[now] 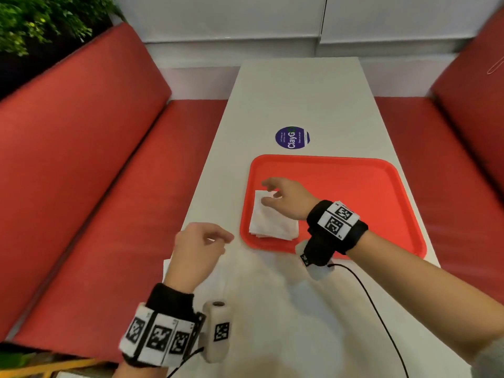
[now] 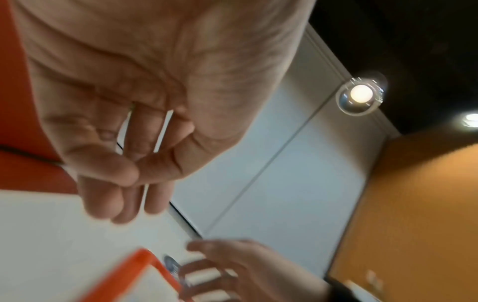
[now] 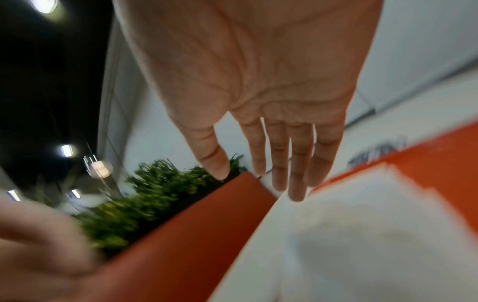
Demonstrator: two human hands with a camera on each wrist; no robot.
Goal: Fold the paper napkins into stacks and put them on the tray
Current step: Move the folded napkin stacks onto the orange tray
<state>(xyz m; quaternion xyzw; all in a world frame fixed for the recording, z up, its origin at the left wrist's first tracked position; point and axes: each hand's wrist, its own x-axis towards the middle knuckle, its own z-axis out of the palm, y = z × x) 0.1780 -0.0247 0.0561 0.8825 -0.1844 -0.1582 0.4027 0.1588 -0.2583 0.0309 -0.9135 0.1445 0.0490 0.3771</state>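
- A red tray (image 1: 354, 170) lies on the white table (image 1: 300, 91), on its right half near the person.
- A stack of folded white napkins (image 1: 270, 222) sits in the tray's near-left corner, flat on the tray floor.
- The right hand (image 1: 286, 199) hovers above the far end of that stack; the right-wrist view shows its fingers (image 3: 297, 163) straight and close together, thumb apart, holding nothing.
- The left hand (image 1: 199, 246) hangs over the table just left of the tray's near-left corner. Its fingers (image 2: 108, 196) are loosely curled, thumb tip meeting a fingertip; no paper shows between them.
- More white napkins (image 1: 212, 279) lie flat on the table under and beside the left wrist, outside the tray.
- A round blue sticker (image 1: 292, 137) is stuck to the table just beyond the tray's far edge.
- Red bench seats (image 1: 95, 159) run along both sides of the table, and green plants (image 1: 41, 20) stand behind the left one.
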